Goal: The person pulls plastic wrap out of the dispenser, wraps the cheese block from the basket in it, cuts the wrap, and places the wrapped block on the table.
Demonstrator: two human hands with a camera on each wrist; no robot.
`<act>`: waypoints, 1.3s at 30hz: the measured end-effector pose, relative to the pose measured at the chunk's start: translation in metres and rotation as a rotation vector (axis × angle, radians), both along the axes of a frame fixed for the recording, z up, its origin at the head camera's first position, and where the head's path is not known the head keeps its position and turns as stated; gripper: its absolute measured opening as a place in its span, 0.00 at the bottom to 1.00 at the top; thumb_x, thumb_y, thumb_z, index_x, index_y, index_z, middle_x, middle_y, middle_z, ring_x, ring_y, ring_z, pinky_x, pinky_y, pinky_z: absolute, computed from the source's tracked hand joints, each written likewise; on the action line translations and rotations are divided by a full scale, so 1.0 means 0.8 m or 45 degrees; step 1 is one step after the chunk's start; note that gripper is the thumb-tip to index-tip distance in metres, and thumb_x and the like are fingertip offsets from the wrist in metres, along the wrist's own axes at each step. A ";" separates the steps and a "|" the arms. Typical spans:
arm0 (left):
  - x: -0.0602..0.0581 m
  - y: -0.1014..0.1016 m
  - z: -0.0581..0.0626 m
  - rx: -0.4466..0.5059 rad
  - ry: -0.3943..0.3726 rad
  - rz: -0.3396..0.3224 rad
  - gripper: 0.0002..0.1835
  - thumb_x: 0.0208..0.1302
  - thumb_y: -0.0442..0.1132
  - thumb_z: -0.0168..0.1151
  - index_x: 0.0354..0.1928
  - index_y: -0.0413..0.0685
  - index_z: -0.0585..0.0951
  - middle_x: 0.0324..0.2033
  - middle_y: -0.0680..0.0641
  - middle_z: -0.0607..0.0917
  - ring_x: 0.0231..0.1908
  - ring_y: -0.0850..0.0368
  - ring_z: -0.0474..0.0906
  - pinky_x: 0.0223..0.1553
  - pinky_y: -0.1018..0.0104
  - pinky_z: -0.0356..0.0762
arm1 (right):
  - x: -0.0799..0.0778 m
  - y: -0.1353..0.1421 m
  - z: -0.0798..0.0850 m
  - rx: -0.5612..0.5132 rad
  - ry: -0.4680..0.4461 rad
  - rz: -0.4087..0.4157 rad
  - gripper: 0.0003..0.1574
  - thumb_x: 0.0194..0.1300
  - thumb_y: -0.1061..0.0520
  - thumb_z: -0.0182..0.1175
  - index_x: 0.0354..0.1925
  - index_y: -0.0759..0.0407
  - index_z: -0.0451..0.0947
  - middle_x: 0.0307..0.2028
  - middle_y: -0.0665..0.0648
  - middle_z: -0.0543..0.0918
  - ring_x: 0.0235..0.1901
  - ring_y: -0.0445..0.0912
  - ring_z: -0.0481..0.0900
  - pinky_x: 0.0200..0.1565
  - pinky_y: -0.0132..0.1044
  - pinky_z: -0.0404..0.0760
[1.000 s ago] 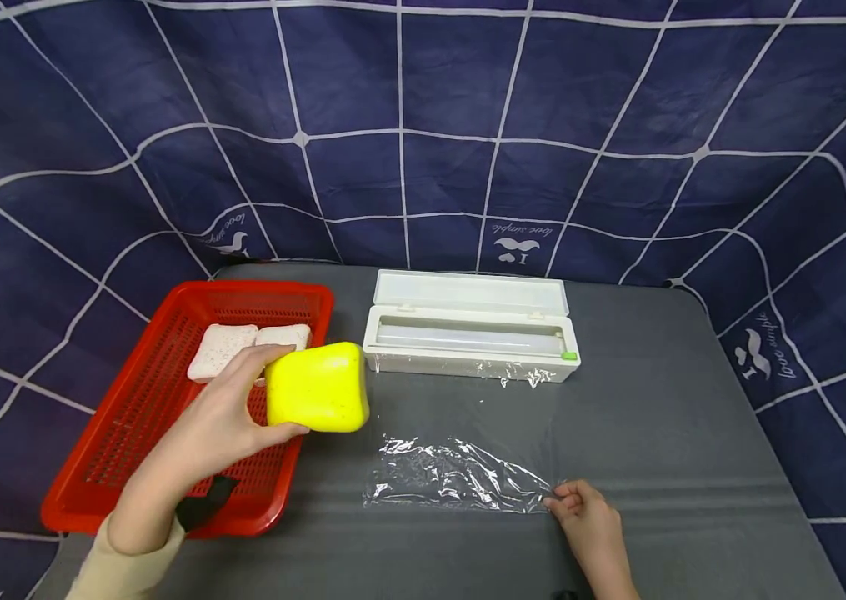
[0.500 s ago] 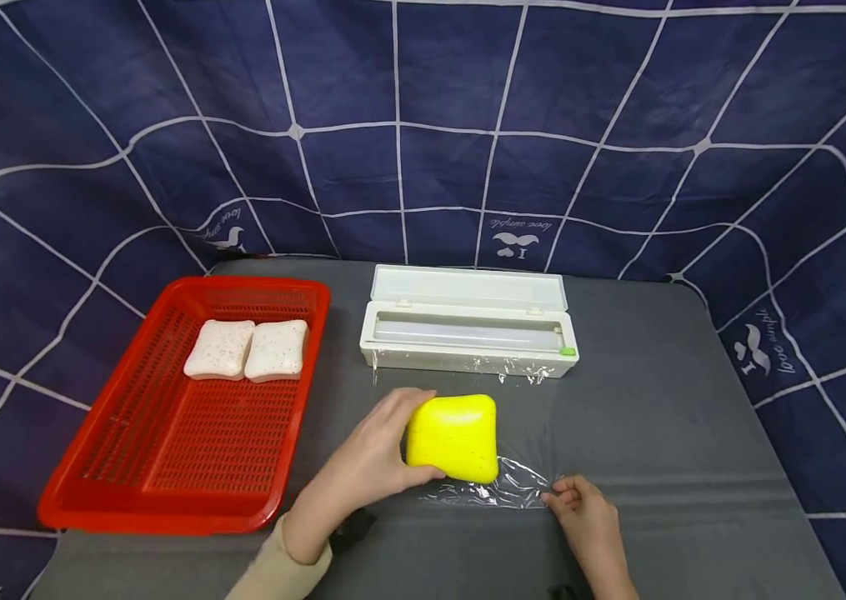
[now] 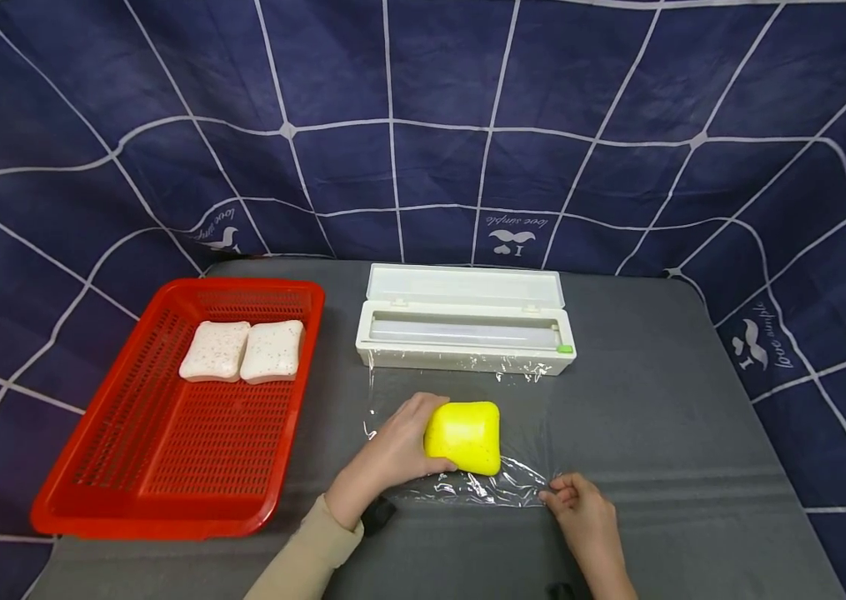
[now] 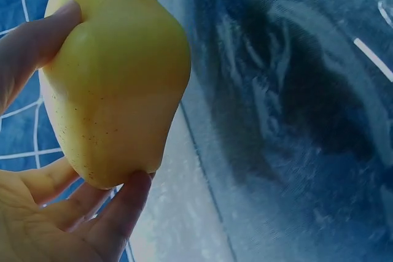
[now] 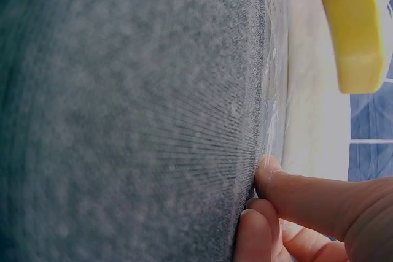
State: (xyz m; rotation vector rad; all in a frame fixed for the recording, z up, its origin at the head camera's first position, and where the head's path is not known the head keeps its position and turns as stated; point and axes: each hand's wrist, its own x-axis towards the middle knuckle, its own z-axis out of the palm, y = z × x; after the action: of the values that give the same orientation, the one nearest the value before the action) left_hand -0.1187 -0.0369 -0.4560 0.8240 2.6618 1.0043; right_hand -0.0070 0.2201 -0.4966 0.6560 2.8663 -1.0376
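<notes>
My left hand (image 3: 400, 446) grips a glossy yellow block (image 3: 463, 438), rounded and shaped like a bread slice with small dark specks. In the left wrist view the thumb lies on one side of the yellow block (image 4: 116, 84) and fingertips meet its lower end. The block is held over a sheet of clear plastic wrap (image 3: 520, 483), overlapping it in the head view. My right hand (image 3: 586, 521) pinches the near right corner of the wrap between thumb and fingers, low at the grey tabletop. Behind, the wrap reaches back to a white wrap dispenser (image 3: 460, 360) with its lid raised.
On the left stands a red plastic basket (image 3: 43, 508). Two white speckled blocks (image 3: 214, 352) of similar shape lie side by side in its far part. A blue curtain (image 3: 438, 100) with white lines encloses the back and sides of the grey table (image 3: 693, 417).
My left hand has carried the yellow block rightward from the basket's edge to over the wrap, then slightly lower. The right hand keeps its pinch on the wrap's corner, nearly still.
</notes>
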 end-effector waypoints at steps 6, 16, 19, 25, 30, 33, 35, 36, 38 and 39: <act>-0.004 0.005 -0.011 -0.035 -0.041 -0.006 0.46 0.43 0.46 0.81 0.65 0.42 0.70 0.57 0.43 0.76 0.57 0.46 0.74 0.56 0.49 0.77 | 0.000 0.001 0.001 0.008 0.018 0.008 0.10 0.54 0.58 0.73 0.32 0.61 0.81 0.24 0.50 0.79 0.23 0.37 0.72 0.28 0.33 0.70; -0.005 0.009 -0.024 -0.066 -0.130 0.000 0.46 0.44 0.45 0.81 0.66 0.42 0.69 0.57 0.43 0.75 0.56 0.46 0.72 0.56 0.48 0.76 | 0.001 -0.001 -0.002 0.017 0.030 0.008 0.11 0.54 0.57 0.74 0.31 0.60 0.81 0.23 0.49 0.80 0.22 0.35 0.71 0.28 0.33 0.70; -0.006 0.010 -0.027 -0.090 -0.116 -0.005 0.47 0.44 0.45 0.81 0.67 0.41 0.68 0.58 0.42 0.75 0.57 0.45 0.71 0.56 0.48 0.76 | 0.001 -0.002 -0.002 0.018 0.037 0.002 0.11 0.54 0.58 0.74 0.31 0.61 0.81 0.23 0.49 0.80 0.22 0.35 0.71 0.27 0.32 0.71; -0.010 0.012 -0.027 -0.110 -0.136 -0.011 0.52 0.44 0.46 0.81 0.71 0.40 0.64 0.63 0.41 0.73 0.59 0.44 0.68 0.57 0.47 0.75 | -0.001 -0.004 0.000 0.024 0.033 -0.013 0.10 0.54 0.60 0.73 0.32 0.62 0.81 0.23 0.50 0.80 0.23 0.37 0.72 0.27 0.32 0.70; -0.010 0.012 -0.026 -0.099 -0.188 0.007 0.53 0.43 0.45 0.81 0.71 0.41 0.63 0.65 0.40 0.71 0.61 0.43 0.67 0.58 0.46 0.74 | -0.001 -0.005 -0.001 0.036 0.032 -0.007 0.10 0.54 0.60 0.73 0.31 0.62 0.81 0.23 0.50 0.79 0.23 0.38 0.72 0.27 0.33 0.70; -0.009 0.011 -0.025 -0.086 -0.202 0.017 0.52 0.44 0.44 0.81 0.70 0.41 0.62 0.65 0.39 0.68 0.61 0.42 0.67 0.58 0.45 0.74 | -0.002 -0.005 -0.001 0.039 0.028 -0.015 0.10 0.55 0.60 0.73 0.32 0.62 0.80 0.23 0.50 0.79 0.23 0.38 0.72 0.27 0.32 0.71; -0.008 0.010 -0.025 -0.071 -0.202 0.021 0.52 0.44 0.44 0.81 0.70 0.40 0.62 0.66 0.37 0.67 0.62 0.41 0.68 0.59 0.44 0.74 | -0.002 -0.006 -0.001 0.041 0.026 -0.019 0.10 0.55 0.60 0.72 0.32 0.62 0.80 0.24 0.50 0.79 0.24 0.38 0.73 0.28 0.32 0.71; -0.008 0.009 -0.025 -0.065 -0.200 0.024 0.53 0.44 0.44 0.81 0.71 0.40 0.61 0.66 0.37 0.66 0.62 0.41 0.67 0.60 0.44 0.73 | -0.002 -0.006 -0.001 0.040 0.035 -0.011 0.10 0.55 0.60 0.72 0.32 0.62 0.80 0.24 0.51 0.79 0.24 0.38 0.73 0.28 0.32 0.72; -0.006 0.005 -0.023 -0.049 -0.192 0.032 0.53 0.45 0.43 0.81 0.71 0.39 0.61 0.66 0.36 0.65 0.64 0.40 0.66 0.61 0.43 0.72 | -0.002 -0.006 0.000 0.043 0.048 -0.007 0.10 0.55 0.60 0.72 0.33 0.62 0.81 0.24 0.51 0.80 0.24 0.38 0.73 0.28 0.32 0.72; -0.005 0.003 -0.022 -0.041 -0.187 0.039 0.53 0.45 0.43 0.81 0.71 0.39 0.60 0.67 0.36 0.64 0.64 0.39 0.66 0.61 0.43 0.72 | -0.002 -0.006 0.000 0.046 0.055 -0.006 0.10 0.55 0.60 0.72 0.33 0.62 0.81 0.24 0.51 0.80 0.25 0.38 0.73 0.28 0.32 0.72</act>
State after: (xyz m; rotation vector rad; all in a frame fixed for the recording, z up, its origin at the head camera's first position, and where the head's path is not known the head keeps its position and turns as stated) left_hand -0.1227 -0.0346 -0.4735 0.6768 2.5666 0.9858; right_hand -0.0083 0.2149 -0.4968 0.6508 2.9286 -1.0148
